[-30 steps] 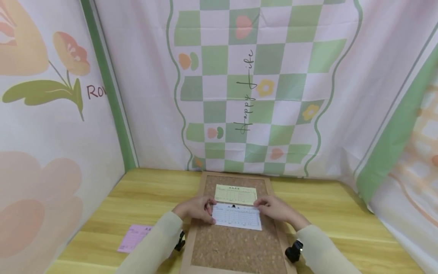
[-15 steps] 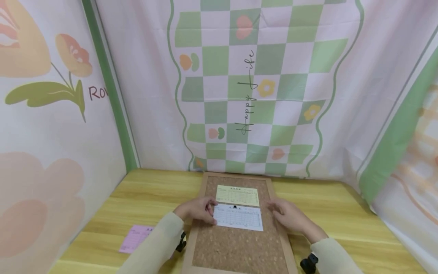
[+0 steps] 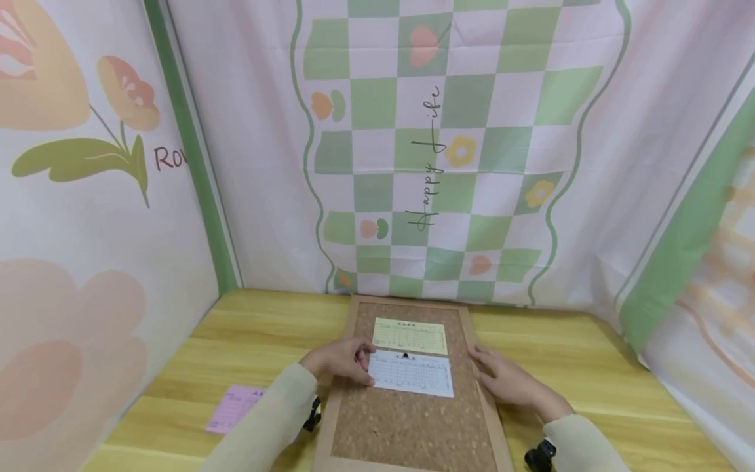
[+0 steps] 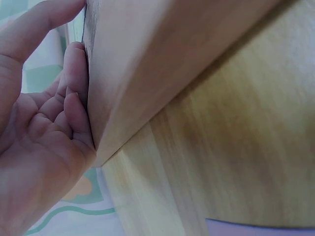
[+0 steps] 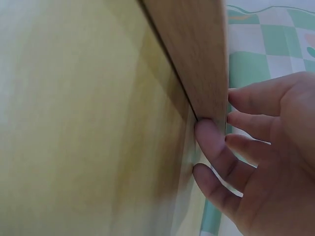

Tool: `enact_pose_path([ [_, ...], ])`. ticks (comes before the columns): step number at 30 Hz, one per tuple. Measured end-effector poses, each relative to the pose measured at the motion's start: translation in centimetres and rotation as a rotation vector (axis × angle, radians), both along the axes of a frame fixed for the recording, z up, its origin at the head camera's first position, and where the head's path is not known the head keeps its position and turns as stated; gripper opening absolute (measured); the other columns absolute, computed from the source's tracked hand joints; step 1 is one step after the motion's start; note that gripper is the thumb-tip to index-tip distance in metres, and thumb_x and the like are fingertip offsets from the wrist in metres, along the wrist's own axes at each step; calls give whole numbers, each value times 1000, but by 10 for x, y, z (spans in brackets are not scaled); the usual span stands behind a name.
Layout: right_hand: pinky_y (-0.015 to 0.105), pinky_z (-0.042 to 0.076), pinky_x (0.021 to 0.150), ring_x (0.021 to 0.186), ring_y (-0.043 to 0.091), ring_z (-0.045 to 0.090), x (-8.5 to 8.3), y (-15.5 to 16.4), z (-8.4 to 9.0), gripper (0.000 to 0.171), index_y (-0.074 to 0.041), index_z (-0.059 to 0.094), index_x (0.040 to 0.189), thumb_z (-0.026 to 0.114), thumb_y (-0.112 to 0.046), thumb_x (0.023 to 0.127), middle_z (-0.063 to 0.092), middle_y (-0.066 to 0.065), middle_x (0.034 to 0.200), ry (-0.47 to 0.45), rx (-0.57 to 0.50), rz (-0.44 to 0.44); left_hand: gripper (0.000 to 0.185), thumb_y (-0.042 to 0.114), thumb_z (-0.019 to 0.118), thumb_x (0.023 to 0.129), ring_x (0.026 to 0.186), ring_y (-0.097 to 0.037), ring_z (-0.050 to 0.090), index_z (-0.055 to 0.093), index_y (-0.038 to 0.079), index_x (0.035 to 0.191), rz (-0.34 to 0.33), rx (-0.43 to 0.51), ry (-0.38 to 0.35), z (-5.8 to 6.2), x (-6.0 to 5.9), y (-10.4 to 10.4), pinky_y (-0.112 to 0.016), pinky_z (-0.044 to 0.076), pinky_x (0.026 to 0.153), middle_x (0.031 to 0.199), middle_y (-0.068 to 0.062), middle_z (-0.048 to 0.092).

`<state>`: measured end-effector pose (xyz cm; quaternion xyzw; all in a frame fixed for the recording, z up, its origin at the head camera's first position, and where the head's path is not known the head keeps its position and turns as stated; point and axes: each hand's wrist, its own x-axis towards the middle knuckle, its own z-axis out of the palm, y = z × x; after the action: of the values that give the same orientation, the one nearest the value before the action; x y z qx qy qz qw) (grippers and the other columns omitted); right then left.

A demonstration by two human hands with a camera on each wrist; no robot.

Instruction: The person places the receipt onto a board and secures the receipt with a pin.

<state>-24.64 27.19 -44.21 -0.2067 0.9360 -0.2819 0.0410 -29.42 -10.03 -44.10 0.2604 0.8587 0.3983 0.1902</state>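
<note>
A white printed form [image 3: 413, 377] lies on a wood-framed cork board [image 3: 407, 426], just below a yellow printed form [image 3: 411, 335]. One small black piece [image 3: 405, 355], perhaps a pin head, marks the white form's top edge. My left hand [image 3: 343, 360] touches the left side of the white form, thumb at the lower corner and index finger at the upper one. Its other fingers rest folded against the board in the left wrist view. At the board's right edge is my right hand [image 3: 506, 379], fingertips touching the wooden frame [image 5: 197, 54] from above and from its outer side.
A pink printed form [image 3: 232, 408] lies on the wood-grain table [image 3: 590, 367] left of the board, partly covered by my left sleeve [image 3: 271, 419]. Behind the table hangs a checkered curtain [image 3: 425, 164]. Each wrist carries a small black camera [image 3: 539, 455].
My right hand has left the upper right corner of the white form and moved right to the board's frame. The left hand stays at the form's left side.
</note>
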Motion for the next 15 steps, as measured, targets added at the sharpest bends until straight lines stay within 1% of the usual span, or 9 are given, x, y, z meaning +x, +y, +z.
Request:
enact_pose_path([
  [7, 66, 23, 109, 138, 58, 25, 2, 0, -2, 53, 14, 36, 146, 54, -8, 102, 26, 41, 151, -31, -26, -17, 62, 9, 83, 80, 78, -15, 54, 52, -1, 132, -5, 7, -3, -2, 1, 1, -29, 46, 75, 89, -4, 60],
  [11, 66, 23, 109, 139, 57, 23, 1, -1, -3, 54, 13, 36, 147, 54, -11, 103, 24, 40, 152, -45, -21, -27, 63, 9, 82, 81, 80, -15, 54, 51, -2, 134, -16, 34, -19, 0, 2, -2, -29, 46, 75, 91, -6, 60],
  [15, 66, 22, 109, 140, 57, 21, 1, -1, -1, 54, 12, 34, 148, 52, -12, 104, 21, 39, 153, -59, -24, -28, 64, 10, 80, 83, 84, -16, 56, 49, 0, 138, -43, 73, -22, 2, 2, -9, -30, 47, 79, 94, -6, 61],
])
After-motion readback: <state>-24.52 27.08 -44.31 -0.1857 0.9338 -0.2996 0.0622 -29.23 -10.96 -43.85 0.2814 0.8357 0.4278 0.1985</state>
